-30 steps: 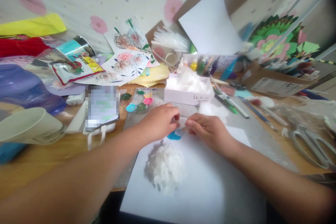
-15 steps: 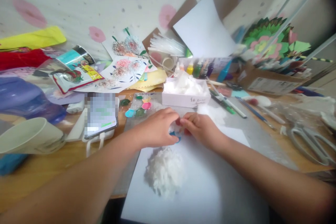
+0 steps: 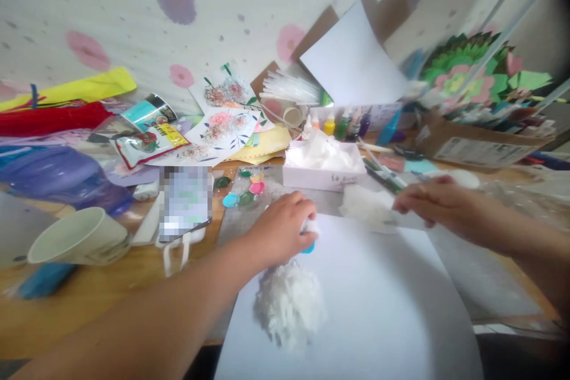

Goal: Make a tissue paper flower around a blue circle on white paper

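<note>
My left hand (image 3: 287, 225) is closed around a small clear-and-blue object (image 3: 308, 246), mostly hidden by the fingers, over the back part of a white paper sheet (image 3: 378, 309). Just in front of that hand, a fluffy white pompom-like mound (image 3: 291, 304) of thin shreds lies on the sheet. Off to the right, my right hand (image 3: 434, 199) hovers apart from the left one, near several pens and brushes (image 3: 383, 175). Its fingers are curled and smeared by motion; whether anything is in them I cannot make out. Thin white tissue (image 3: 367, 208) lies left of it.
A white box (image 3: 324, 178) of tissue pieces stands behind the sheet. Small paint dishes (image 3: 244, 190), a phone (image 3: 184, 205) and a paper cup (image 3: 80, 237) are on the left. Paint bottles (image 3: 342, 124) line the back; a cardboard box (image 3: 481, 145) sits at back right.
My right hand has left the left hand and moved right, toward the pens. My left hand keeps its grip on the clear-and-blue object. The whole view has shifted slightly.
</note>
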Demonstrator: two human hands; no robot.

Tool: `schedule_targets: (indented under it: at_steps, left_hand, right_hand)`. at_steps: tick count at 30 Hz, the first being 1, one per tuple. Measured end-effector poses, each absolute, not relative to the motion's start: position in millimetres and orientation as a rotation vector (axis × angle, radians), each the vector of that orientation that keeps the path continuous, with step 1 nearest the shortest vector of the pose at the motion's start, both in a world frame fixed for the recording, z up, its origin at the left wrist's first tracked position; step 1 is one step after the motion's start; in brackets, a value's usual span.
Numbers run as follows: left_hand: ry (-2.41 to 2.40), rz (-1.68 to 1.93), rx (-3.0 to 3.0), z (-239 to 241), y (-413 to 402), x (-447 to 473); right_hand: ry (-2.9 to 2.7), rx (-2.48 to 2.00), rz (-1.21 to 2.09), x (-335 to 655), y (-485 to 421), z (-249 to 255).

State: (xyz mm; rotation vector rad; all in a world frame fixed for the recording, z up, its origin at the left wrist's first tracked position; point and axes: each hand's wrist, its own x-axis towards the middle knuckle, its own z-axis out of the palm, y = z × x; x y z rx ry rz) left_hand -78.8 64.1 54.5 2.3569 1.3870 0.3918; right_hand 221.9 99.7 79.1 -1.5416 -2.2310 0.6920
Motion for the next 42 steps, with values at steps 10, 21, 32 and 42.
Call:
schedule_targets:
  at_steps: [10, 21, 32, 42]
  left_hand:
    - [1.387, 0.428, 2.329, 50.3, 71.9, -80.4]
    - [1.378, 0.457, 2.280, 48.6, 73.8, -85.3]
    - [1.371, 0.475, 2.349, 44.4, 75.0, -86.3]
    - [1.386, 0.411, 2.343, 49.7, 75.0, -85.5]
  right_hand:
    - [-2.021, -1.855, 0.745, 206.2, 104.5, 52.5]
    - [-1.714, -1.488, 1.090, 205.5, 91.1, 81.0]
    - [-2.189, -1.411, 1.051, 105.5, 61.5, 60.6]
    - [-1.967, -1.166, 0.954, 130.9, 62.6, 77.9]
